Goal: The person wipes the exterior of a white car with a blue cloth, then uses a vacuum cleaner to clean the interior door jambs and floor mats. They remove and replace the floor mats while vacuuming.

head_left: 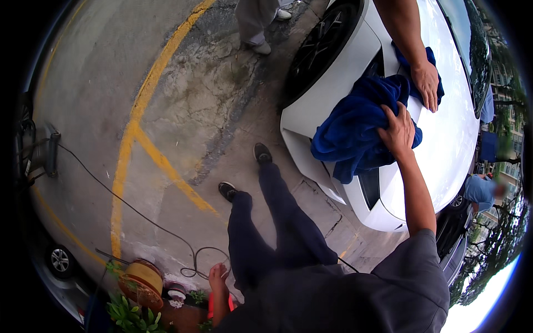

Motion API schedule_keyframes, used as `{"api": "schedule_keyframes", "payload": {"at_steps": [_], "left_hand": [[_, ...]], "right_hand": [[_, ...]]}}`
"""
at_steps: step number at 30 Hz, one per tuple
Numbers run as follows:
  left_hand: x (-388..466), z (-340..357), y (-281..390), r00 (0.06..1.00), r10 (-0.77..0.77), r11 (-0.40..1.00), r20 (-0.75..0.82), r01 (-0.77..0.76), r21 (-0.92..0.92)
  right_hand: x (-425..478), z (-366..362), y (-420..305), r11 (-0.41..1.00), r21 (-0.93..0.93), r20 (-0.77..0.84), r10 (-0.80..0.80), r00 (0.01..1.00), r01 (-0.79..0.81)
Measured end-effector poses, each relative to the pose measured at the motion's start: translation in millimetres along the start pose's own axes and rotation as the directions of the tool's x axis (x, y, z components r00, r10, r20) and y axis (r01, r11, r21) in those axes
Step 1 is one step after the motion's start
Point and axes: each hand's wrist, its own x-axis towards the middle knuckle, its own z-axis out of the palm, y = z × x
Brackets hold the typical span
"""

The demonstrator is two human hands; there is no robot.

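My right hand (pixel 397 129) grips a bunched blue microfiber cloth (pixel 356 120), fingers spread over it. The cloth lies against the front of a white car (pixel 437 158), over its headlight area, with folds hanging down the bumper. My left hand (pixel 218 274) hangs low at my side, its fingers loosely curled, and nothing shows in it. Just beyond my right hand, another person's hand (pixel 425 81) lies flat at the bonnet's edge on a second dark blue cloth (pixel 433 58).
A coworker's legs (pixel 252 23) stand near the front wheel (pixel 322 41). A thin dark hose (pixel 145 220) snakes over the concrete, looping by my left hand. Potted plants (pixel 141 283) stand lower left. A person in blue (pixel 479 191) is farther off, near a dark car.
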Motion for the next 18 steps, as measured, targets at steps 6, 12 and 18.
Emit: {"api": "schedule_keyframes", "payload": {"at_steps": [6,12,18], "left_hand": [[-8.4,44.6,-8.6,0.999,-0.037,0.999,-0.017,0.036,-0.009],[-11.8,84.9,-2.2,0.998,-0.046,0.998,0.046,0.048,-0.045],[-12.3,57.7,-5.8,0.999,-0.044,0.997,-0.011,0.043,-0.064]], "right_hand": [[192.4,65.1,-54.5,0.990,-0.063,0.199,-0.110,0.974,0.125],[142.8,219.3,-164.4,0.871,0.001,0.517,-0.421,0.746,0.491],[8.2,224.7,-190.0,0.697,0.208,0.722,-0.583,0.373,0.686]]}}
